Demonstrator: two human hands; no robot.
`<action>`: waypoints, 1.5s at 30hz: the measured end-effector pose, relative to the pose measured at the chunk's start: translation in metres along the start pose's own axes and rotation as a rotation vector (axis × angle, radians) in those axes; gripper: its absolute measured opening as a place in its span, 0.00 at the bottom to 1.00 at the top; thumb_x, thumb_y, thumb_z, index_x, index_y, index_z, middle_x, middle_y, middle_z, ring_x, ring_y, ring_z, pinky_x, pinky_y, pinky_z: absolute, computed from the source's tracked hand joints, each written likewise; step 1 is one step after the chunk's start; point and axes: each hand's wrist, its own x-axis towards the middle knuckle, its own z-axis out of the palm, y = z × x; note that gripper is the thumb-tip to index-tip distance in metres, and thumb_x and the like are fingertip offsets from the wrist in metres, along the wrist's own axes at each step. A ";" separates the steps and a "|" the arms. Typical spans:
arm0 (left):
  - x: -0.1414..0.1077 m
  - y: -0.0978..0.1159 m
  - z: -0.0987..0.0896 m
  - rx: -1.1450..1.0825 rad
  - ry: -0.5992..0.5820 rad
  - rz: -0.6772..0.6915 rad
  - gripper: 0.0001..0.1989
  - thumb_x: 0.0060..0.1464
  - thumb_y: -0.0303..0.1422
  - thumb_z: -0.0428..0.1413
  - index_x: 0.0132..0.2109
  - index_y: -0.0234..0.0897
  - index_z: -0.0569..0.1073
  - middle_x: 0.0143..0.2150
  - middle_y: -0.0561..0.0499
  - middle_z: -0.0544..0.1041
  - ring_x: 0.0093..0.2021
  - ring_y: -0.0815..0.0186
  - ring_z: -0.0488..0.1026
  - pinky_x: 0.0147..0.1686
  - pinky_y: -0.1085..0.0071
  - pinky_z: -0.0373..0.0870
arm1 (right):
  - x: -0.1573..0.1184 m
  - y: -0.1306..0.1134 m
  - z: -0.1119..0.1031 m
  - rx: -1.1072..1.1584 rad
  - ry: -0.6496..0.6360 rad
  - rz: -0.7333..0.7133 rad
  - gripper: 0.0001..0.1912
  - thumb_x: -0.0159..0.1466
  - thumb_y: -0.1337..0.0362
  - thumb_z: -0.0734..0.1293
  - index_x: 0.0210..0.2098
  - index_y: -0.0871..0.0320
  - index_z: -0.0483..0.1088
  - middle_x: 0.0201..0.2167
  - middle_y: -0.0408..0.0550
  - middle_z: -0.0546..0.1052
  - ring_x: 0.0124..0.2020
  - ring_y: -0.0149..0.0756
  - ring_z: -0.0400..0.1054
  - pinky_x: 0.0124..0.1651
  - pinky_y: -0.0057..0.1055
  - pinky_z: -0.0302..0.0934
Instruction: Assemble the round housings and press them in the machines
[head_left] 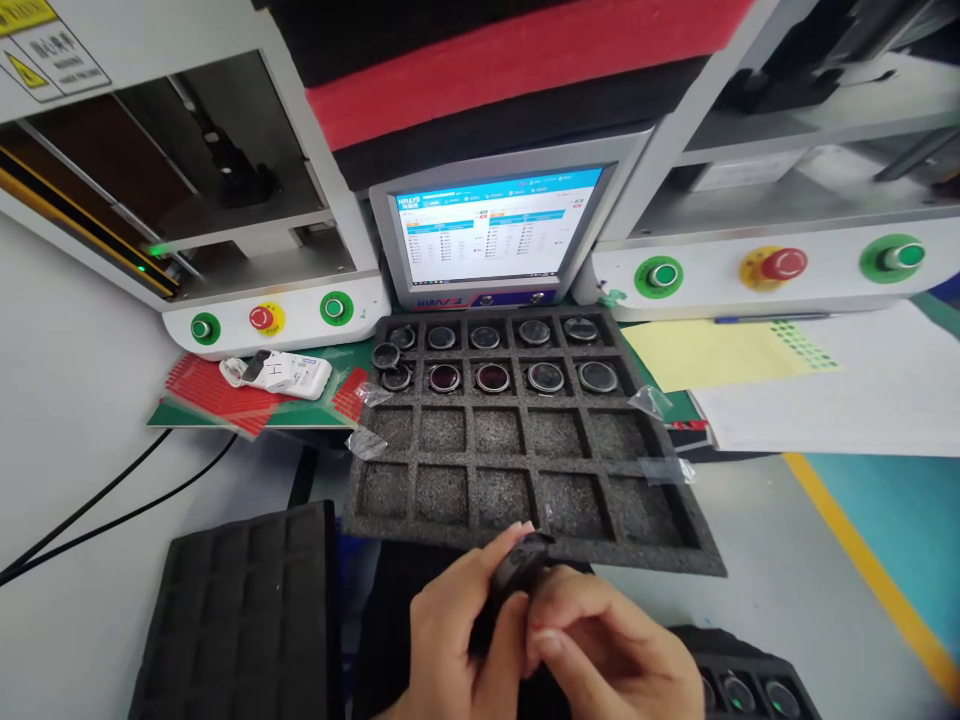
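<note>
My left hand (465, 620) grips a small dark watch body (519, 562) between thumb and fingers, in front of the near edge of the foam tray. Close against it, my right hand (607, 640) is closed, thumb and forefinger pressed together beside the watch body. What those right fingertips pinch, if anything, is hidden. Beyond both hands lies the dark foam tray (442, 470). Round watch bodies (493, 378) fill its two far rows; one extra (386, 356) rests on the divider at the left. The two near rows of pockets hold nothing.
A monitor (495, 230) stands behind the tray between two machines with green buttons (664, 275) and red stop buttons (784, 264). A white handheld device (289, 373) lies left; yellow paper (720, 355) lies right. Other foam trays sit at lower left (240, 600) and lower right (757, 665).
</note>
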 end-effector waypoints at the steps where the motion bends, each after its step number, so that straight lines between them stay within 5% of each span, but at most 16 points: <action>1: -0.001 0.000 0.001 0.010 0.005 0.015 0.17 0.65 0.34 0.53 0.59 0.44 0.74 0.44 0.44 0.83 0.39 0.60 0.81 0.44 0.66 0.78 | 0.001 0.002 0.001 0.033 0.031 0.042 0.03 0.63 0.65 0.73 0.32 0.52 0.76 0.24 0.43 0.75 0.23 0.31 0.71 0.28 0.23 0.70; 11: 0.006 -0.006 -0.004 0.033 -0.047 0.184 0.22 0.68 0.33 0.47 0.66 0.41 0.66 0.36 0.47 0.80 0.31 0.66 0.76 0.33 0.74 0.76 | 0.009 0.007 -0.001 0.084 -0.078 0.063 0.04 0.65 0.67 0.71 0.33 0.53 0.75 0.25 0.46 0.76 0.27 0.33 0.72 0.32 0.24 0.71; 17: 0.004 -0.007 -0.004 0.112 -0.025 0.253 0.23 0.68 0.31 0.45 0.68 0.39 0.62 0.53 0.40 0.80 0.40 0.64 0.79 0.41 0.71 0.78 | 0.007 0.008 0.003 0.064 -0.045 0.082 0.05 0.65 0.66 0.71 0.31 0.53 0.76 0.24 0.46 0.76 0.26 0.35 0.71 0.30 0.27 0.70; 26: 0.001 -0.007 -0.003 0.155 -0.007 0.257 0.24 0.68 0.32 0.45 0.69 0.38 0.62 0.53 0.40 0.80 0.41 0.62 0.80 0.40 0.70 0.79 | 0.006 0.012 0.010 0.067 -0.019 0.072 0.06 0.66 0.63 0.70 0.31 0.51 0.74 0.24 0.45 0.74 0.24 0.34 0.69 0.26 0.25 0.66; 32: 0.001 -0.005 0.000 0.164 0.038 0.249 0.24 0.69 0.33 0.45 0.69 0.40 0.61 0.56 0.41 0.78 0.41 0.62 0.80 0.41 0.69 0.78 | 0.003 0.012 0.018 0.106 0.082 0.089 0.07 0.66 0.60 0.71 0.31 0.50 0.75 0.25 0.45 0.75 0.28 0.35 0.70 0.32 0.29 0.69; 41: 0.001 0.007 0.004 0.188 0.069 0.158 0.23 0.70 0.34 0.44 0.69 0.44 0.61 0.55 0.43 0.79 0.43 0.61 0.79 0.41 0.67 0.78 | 0.004 0.010 0.018 0.137 0.062 0.078 0.05 0.66 0.61 0.71 0.32 0.50 0.76 0.25 0.46 0.75 0.28 0.36 0.71 0.34 0.31 0.69; 45: 0.000 0.011 0.008 0.238 0.098 0.135 0.22 0.70 0.34 0.44 0.68 0.43 0.63 0.54 0.43 0.80 0.45 0.59 0.80 0.42 0.67 0.79 | 0.001 0.008 0.028 0.212 0.218 0.161 0.09 0.62 0.59 0.74 0.28 0.52 0.75 0.23 0.44 0.73 0.25 0.33 0.67 0.32 0.30 0.66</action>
